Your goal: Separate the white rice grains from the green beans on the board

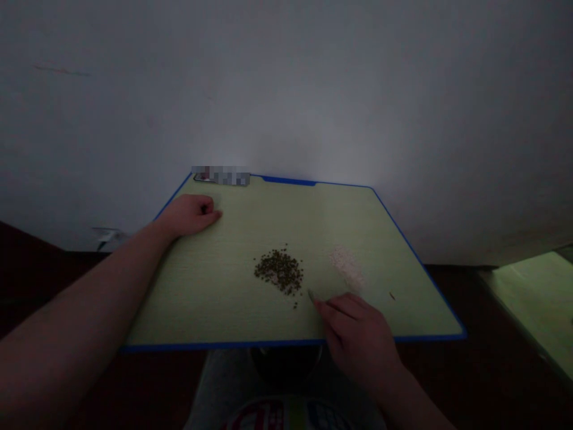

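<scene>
On the left part of the pale board-topped table (277, 209) my left hand (190, 214) rests on its side, fingers curled into a loose fist with nothing visible in it. My right hand (356, 328) is over the near edge, thumb and fingers pinched together. From the pinch sticks out a small thin greyish-green tip (311, 295); the rest of it is hidden by the fingers. Just left of that tip lies a loose pile of small dark greenish-brown beans (280, 272), with a few pale grains among them. Beyond the right hand is a heap of white rice-like grains (347, 266).
A small brown sliver (392, 295) lies on the right of the table. A flat phone-like object (221, 177), partly blurred out, is at the far left corner. A blue handle (289, 181) lines the far edge, against a pale wall (286, 89). Below the near edge is a dark round container (286, 364).
</scene>
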Tool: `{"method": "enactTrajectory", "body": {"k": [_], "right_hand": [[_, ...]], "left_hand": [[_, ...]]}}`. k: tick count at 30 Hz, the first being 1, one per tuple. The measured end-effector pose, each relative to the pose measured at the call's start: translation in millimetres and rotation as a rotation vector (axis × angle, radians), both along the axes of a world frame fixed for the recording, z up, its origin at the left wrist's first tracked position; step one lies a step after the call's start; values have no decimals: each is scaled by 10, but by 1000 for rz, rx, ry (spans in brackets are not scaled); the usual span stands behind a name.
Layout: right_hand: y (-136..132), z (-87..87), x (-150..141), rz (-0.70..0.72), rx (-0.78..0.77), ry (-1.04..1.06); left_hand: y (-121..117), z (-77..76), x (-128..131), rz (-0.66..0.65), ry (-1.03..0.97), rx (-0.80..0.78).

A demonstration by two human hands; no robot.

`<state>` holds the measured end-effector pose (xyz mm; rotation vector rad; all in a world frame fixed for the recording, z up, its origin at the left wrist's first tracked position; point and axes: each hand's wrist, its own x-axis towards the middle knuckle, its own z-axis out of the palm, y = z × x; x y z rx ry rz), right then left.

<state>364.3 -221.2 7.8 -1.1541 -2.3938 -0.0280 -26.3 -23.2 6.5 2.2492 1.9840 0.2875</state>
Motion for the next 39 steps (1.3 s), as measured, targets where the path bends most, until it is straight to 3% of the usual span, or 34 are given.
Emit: {"method": "enactTrajectory", "body": {"k": [17,24,28,32,39], "right_hand": [[81,31,-93,192,-58,91],[42,34,-27,182,-116,199],[143,61,-3,101,-213,297],[246,90,-47,109,-345,328],[359,101,-245,108,-553,243]], "left_hand": [[-21,30,31,12,4,-13],[-2,-15,2,21,9,-3],[1,-11,-1,18,26,-7],[-13,16,15,24,32,-6],[-18,3,10,-2,-11,6]]}}
